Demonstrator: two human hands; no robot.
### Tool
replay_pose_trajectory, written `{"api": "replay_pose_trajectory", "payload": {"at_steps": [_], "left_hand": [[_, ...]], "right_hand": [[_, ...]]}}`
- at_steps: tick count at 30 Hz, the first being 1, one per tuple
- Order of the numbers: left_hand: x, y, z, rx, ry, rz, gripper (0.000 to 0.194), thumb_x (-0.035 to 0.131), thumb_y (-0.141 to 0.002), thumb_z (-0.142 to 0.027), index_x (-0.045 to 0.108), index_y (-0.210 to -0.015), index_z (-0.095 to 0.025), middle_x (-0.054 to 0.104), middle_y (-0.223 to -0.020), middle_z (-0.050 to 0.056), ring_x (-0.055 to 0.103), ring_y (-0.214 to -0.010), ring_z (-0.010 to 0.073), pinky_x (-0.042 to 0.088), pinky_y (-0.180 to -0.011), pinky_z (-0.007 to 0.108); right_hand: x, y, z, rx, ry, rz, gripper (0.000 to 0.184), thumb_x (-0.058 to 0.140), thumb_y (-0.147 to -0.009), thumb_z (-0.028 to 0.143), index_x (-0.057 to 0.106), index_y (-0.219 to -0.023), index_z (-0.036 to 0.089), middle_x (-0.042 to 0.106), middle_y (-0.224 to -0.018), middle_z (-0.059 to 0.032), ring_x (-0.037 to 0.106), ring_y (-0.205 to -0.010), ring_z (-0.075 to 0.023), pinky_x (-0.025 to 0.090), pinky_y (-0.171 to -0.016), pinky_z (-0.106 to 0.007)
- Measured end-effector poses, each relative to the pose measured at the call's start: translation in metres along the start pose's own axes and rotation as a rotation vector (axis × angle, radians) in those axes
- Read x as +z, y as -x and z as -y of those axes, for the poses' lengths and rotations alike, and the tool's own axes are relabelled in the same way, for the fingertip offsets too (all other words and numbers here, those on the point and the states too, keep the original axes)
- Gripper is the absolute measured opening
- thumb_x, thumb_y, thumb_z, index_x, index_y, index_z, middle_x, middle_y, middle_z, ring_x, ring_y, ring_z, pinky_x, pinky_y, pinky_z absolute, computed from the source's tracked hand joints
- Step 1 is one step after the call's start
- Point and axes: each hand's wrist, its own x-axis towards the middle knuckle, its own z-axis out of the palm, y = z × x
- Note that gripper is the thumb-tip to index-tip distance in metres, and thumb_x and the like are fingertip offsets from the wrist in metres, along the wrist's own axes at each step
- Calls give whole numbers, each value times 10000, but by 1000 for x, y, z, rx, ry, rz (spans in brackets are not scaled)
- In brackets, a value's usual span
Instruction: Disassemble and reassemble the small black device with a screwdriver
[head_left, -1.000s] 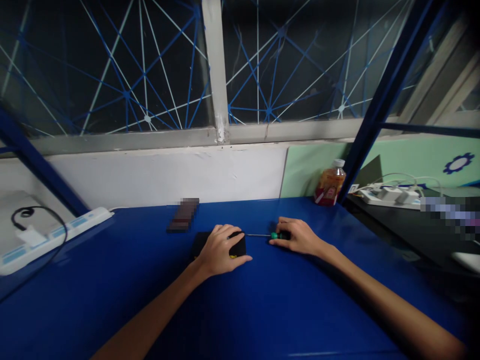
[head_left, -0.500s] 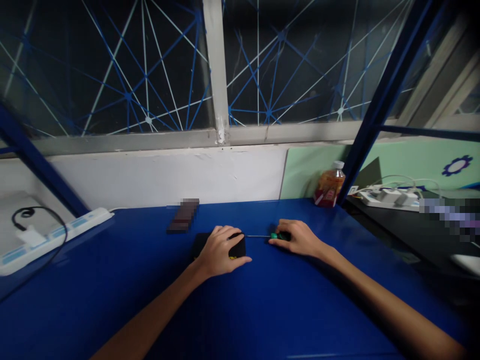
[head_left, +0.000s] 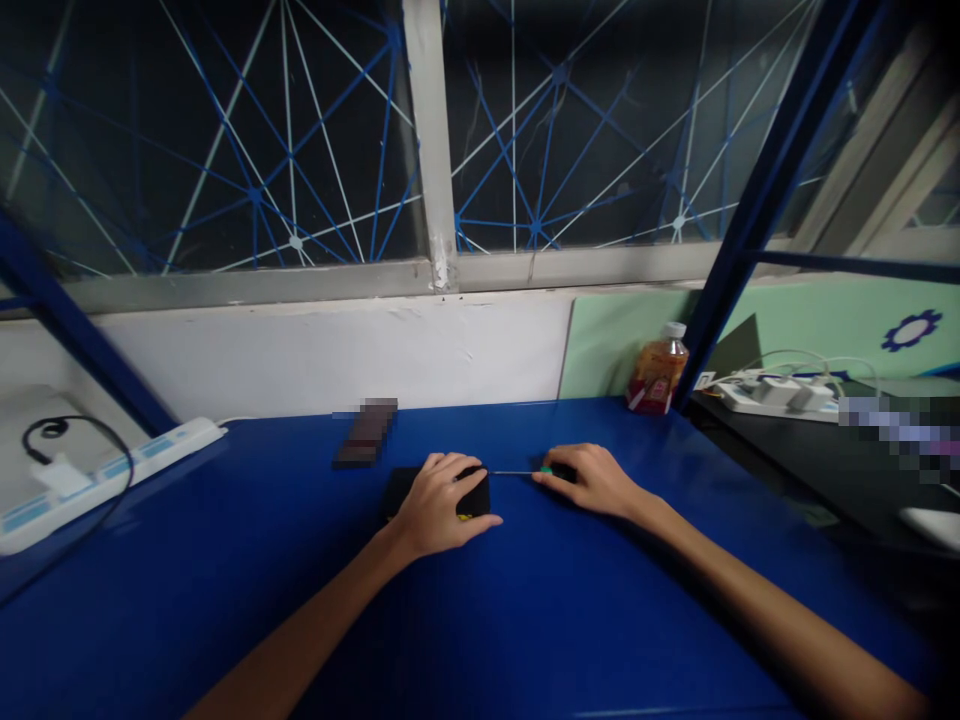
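Observation:
My left hand (head_left: 442, 508) lies over a black box (head_left: 474, 495) with a little yellow along its near edge. Its fingers bend over the top and far side, bracing the box, while the thumb sticks out past the near right corner. My right hand (head_left: 589, 478) is closed round the green and black handle of a screwdriver (head_left: 517, 473). The thin metal shaft runs level to the left and its end meets the right side of the box. The exact contact of the tip is too small to make out.
Both hands work on a blue table (head_left: 495, 620). A dark flat object (head_left: 367, 432), partly blurred, lies behind the box. A drink bottle (head_left: 660, 368) stands at the back right. Power strips (head_left: 112, 480) lie at the left, with another (head_left: 776, 398) on a black surface at right.
The right fingers have shifted slightly on the screwdriver handle, now covering more of its green part. My left hand and the box stay in place.

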Motion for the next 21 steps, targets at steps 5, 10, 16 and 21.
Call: {"api": "replay_pose_trajectory", "payload": {"at_steps": [5, 10, 16, 21], "left_hand": [[-2, 0, -3, 36, -9, 50, 474, 642, -781, -535, 627, -1151, -239, 610, -1214, 112, 546, -1114, 309, 399, -907, 529], [-3, -1, -5, 53, -42, 107, 493, 620, -795, -555, 613, -1171, -236, 571, -1288, 105, 514, -1176, 317, 365, -948, 543], [-4, -2, -6, 57, -47, 147, 526, 581, -832, -554, 562, -1230, -211, 569, -1301, 102, 490, -1217, 298, 350, -974, 519], [-5, -2, -7, 63, -14, 127, 465, 551, -880, -486, 539, -1258, -215, 600, -1260, 103, 511, -1200, 286, 370, -966, 501]], "right_hand": [[0, 0, -3, 5, 23, -29, 400, 438, -910, 536, 650, -846, 203, 677, -761, -35, 609, -673, -173, 358, -604, -259], [-3, -1, -3, 5, 15, -30, 374, 455, -907, 516, 651, -842, 205, 680, -762, -33, 606, -670, -170, 354, -604, -255], [-4, -1, -2, -5, 2, -40, 372, 466, -902, 506, 653, -811, 197, 672, -738, -35, 587, -638, -159, 348, -596, -250], [-8, 0, -2, -9, -22, -46, 368, 492, -885, 491, 668, -781, 185, 665, -710, -39, 581, -624, -157, 350, -589, -251]]}}
